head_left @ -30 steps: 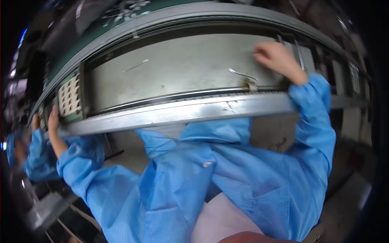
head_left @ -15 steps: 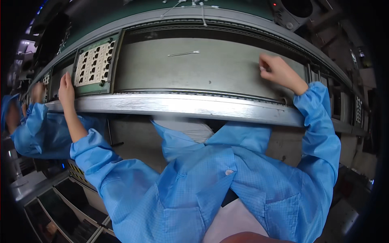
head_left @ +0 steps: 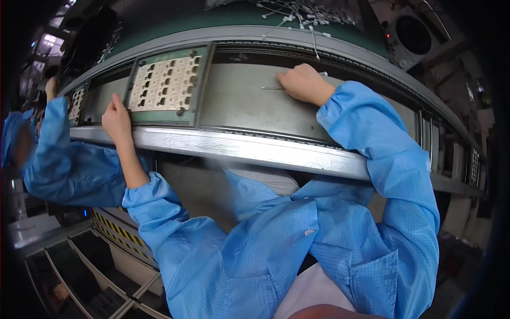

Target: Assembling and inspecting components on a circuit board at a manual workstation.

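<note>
- Though bent by the lens, runs across the whole view as a grey conveyor point(head_left: 244, 101), with a silver rail point(head_left: 234, 146) along its near edge.
- Spreads beyond the conveyor's far edge as a dark green surface point(head_left: 159, 36).
- Shows a co-worker in blue point(head_left: 79, 173) at the near edge, toward the conveyor's left end.
- Bears, left of the conveyor's middle, a green-bordered fixture point(head_left: 159, 118) filled with rows of cream parts and dark pieces.
- Has past the far edge, on the right, a round black device point(head_left: 414, 34) and, nearer the middle, a pile of white cables point(head_left: 319, 16).
- Reaches over the near edge with the left hand point(head_left: 117, 119), fingers bent close together, just beside the fixture's left edge; cannot tell whether touching it or gripping anything.
- Reaches over the conveyor bed with the right hand point(head_left: 305, 84), nearer the far edge, right of the fixture and well apart from it, fingers curled narrow; cannot tell whether pinching anything.
- Lies at those curled fingers as a thin cable point(head_left: 271, 88), partly hidden, poking out leftward toward the fixture.
</note>
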Demonstrator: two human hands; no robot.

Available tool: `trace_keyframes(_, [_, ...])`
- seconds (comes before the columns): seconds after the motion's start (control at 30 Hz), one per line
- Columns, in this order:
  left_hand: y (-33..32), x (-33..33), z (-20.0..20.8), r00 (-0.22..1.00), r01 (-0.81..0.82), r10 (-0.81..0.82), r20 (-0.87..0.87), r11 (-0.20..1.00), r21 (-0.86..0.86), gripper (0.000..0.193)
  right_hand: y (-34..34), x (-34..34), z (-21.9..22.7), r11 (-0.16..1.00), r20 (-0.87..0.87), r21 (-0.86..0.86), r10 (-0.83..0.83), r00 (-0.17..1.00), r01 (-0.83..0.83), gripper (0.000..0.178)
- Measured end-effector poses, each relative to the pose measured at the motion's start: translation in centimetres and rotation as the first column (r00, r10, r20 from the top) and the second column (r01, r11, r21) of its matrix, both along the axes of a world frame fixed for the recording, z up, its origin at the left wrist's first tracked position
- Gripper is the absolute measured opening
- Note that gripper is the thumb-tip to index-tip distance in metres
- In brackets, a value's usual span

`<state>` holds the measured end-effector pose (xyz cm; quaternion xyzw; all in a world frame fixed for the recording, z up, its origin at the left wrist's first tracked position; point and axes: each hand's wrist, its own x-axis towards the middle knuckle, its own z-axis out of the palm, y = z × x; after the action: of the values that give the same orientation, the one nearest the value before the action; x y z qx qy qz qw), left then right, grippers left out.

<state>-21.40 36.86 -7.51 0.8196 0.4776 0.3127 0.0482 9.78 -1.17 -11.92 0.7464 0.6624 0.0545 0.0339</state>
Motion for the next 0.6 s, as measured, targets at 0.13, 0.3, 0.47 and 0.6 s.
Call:
trace_keyframes(0.13, [-1.2,0.7,1.3,0.997,0.001,-0.001,-0.073,1.000,0.000,0.065,-0.4,-2.2,0.8,0.993,-0.070,0.019,-0.119,0.990,0.121,0.016])
trace_keyframes(0.3, [0.7,-0.5,1.3,0.994,-0.011,0.006,-0.108,0.999,-0.050,0.065,1.1,-1.9,-0.9,1.000,-0.044,-0.004,0.009,0.999,-0.010,0.019])
trace_keyframes(0.47, [1.3,-0.5,0.9,0.992,0.091,-0.094,-0.088,0.995,-0.041,0.060,-0.1,-3.6,8.3,1.000,-0.164,0.015,-0.024,0.986,0.026,0.017])
trace_keyframes(0.6, [0.1,-0.4,3.0,0.970,0.231,-0.236,-0.058,0.969,-0.083,0.049,4.9,-4.7,12.4,0.972,-0.184,-0.129,-0.219,0.958,0.197,0.020])
